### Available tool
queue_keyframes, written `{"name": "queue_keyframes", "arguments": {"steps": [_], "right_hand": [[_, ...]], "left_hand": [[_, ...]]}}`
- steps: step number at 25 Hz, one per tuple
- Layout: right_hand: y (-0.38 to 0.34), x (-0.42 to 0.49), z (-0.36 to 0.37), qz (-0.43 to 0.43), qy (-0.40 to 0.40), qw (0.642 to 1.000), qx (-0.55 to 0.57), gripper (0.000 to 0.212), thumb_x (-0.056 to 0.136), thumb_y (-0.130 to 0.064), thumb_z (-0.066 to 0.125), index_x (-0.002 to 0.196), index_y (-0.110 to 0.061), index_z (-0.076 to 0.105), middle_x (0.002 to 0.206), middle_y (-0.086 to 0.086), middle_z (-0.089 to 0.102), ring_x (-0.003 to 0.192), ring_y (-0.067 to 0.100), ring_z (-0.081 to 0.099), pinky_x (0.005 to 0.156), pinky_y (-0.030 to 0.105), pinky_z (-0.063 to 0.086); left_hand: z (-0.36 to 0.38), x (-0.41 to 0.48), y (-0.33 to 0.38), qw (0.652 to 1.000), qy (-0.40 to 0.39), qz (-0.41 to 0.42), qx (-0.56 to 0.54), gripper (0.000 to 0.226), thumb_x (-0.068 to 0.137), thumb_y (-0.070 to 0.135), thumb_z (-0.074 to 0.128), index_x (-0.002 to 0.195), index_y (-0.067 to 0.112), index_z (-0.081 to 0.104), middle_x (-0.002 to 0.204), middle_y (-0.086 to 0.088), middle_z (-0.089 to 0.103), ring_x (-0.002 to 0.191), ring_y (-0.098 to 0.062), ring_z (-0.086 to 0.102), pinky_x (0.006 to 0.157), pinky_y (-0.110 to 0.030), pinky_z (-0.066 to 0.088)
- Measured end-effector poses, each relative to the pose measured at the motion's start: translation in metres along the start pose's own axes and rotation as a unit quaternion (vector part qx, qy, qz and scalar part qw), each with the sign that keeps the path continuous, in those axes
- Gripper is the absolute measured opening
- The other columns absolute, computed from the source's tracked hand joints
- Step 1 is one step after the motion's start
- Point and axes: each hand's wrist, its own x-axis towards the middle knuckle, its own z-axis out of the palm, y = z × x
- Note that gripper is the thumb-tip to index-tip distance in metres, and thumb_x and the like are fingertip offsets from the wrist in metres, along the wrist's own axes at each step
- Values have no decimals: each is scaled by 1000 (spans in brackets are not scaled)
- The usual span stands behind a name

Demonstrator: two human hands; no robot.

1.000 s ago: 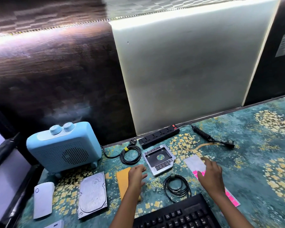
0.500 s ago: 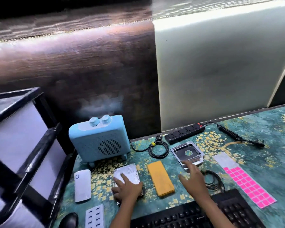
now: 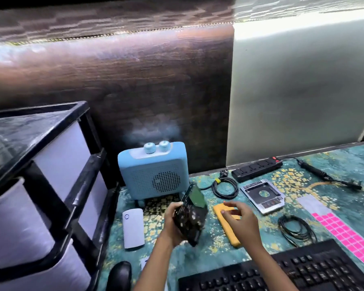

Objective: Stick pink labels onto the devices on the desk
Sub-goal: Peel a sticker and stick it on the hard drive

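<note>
While the left hand grasps the hard drive by its near end, fingers wrapped round one long side and thumb on the other, the drive is held off the desk just in front of the blue device with two knobs. It stands tilted on edge, its long axis running from the wrist up and away toward the blue device's lower right corner, and its dark underside with a green circuit board faces right; the drive is blurred, so finer detail cannot be read. The left forearm comes up from the bottom edge, wrist bent back. Right of the blue device and nearer the person, the right hand hovers palm down over an orange pad, fingers loosely bent, with nothing seen in its grasp. The pink label sheet lies flat far to the right of the blue device, well apart from both hands, its long axis slanting toward the keyboard. A white power bank lies just in front of the blue device, left of the drive, beside a black drawer unit that bounds the desk's left edge. Bare patterned desk shows between the two forearms.
</note>
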Motion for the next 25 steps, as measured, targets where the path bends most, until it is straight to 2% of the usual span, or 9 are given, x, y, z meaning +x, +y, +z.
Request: {"name": "queue_keyframes", "arguments": {"steps": [2, 4, 8, 13, 15, 17, 20, 22, 25], "right_hand": [[-22, 2, 17, -31, -13, 998, 51, 15, 79, -8, 66, 84, -22, 68, 82, -3, 70, 72, 7, 64, 59, 10, 48], [-42, 4, 32, -52, -20, 995, 84, 16, 77, -9, 69, 77, -25, 70, 70, -10, 71, 67, 5, 64, 59, 13, 49], [-74, 8, 51, -94, -29, 990, 96, 12, 71, -14, 76, 67, -25, 72, 68, -18, 71, 65, 5, 66, 62, 11, 50], [-85, 15, 54, -78, -61, 994, 43, 16, 68, -13, 77, 62, -27, 72, 52, -18, 67, 59, 0, 65, 55, 5, 45], [-85, 19, 51, -65, -72, 995, 9, 15, 67, -14, 78, 61, -26, 70, 55, -12, 67, 57, 2, 64, 52, 4, 43], [-86, 24, 45, -38, -82, 995, -30, 17, 63, -20, 81, 66, -20, 64, 59, -6, 65, 57, 10, 62, 50, 11, 44], [-85, 33, 35, -4, -80, 993, -83, 48, 50, -34, 87, 73, -15, 50, 62, -1, 58, 60, 15, 55, 53, 26, 42], [-84, 37, 30, -2, -76, 992, -98, 57, 44, -41, 88, 79, -17, 50, 74, 1, 55, 71, 18, 51, 60, 30, 40], [-82, 37, 32, 20, -121, 990, -76, 58, 51, -41, 85, 97, -26, 53, 99, 1, 54, 93, 18, 51, 74, 28, 39]], "left_hand": [[3, -18, 8, 991, -107, 39, -68, 58, 61, 37, 62, 104, -1, 66, 93, -20, 70, 85, -34, 64, 83, -41, 48], [4, -27, 12, 984, -154, 75, -54, 58, 50, 35, 74, 97, 1, 71, 89, -17, 73, 81, -31, 69, 76, -36, 54], [0, -30, 18, 983, -144, 110, -41, 54, 34, 32, 85, 80, 5, 76, 75, -10, 75, 67, -23, 71, 63, -27, 56], [-11, -24, 15, 978, -182, 92, -32, 51, 42, 32, 85, 85, 7, 76, 80, -9, 75, 74, -22, 71, 70, -30, 56], [-10, -23, 13, 978, -190, 89, -18, 51, 45, 34, 85, 87, 7, 76, 83, -8, 76, 77, -21, 71, 71, -29, 56], [-9, -22, 11, 978, -189, 92, 11, 50, 49, 37, 82, 90, 9, 76, 86, -4, 76, 80, -19, 72, 73, -28, 56], [-13, -17, 7, 982, -174, 75, 25, 63, 52, 41, 82, 104, 8, 71, 99, -9, 73, 95, -27, 67, 86, -38, 52], [-16, -13, 5, 981, -170, 90, 18, 72, 60, 52, 77, 117, 8, 64, 113, -12, 68, 106, -31, 62, 96, -46, 44], [-18, -8, 3, 980, -168, 108, 4, 80, 65, 64, 68, 124, 10, 58, 122, -11, 64, 113, -29, 60, 102, -48, 41]]}}
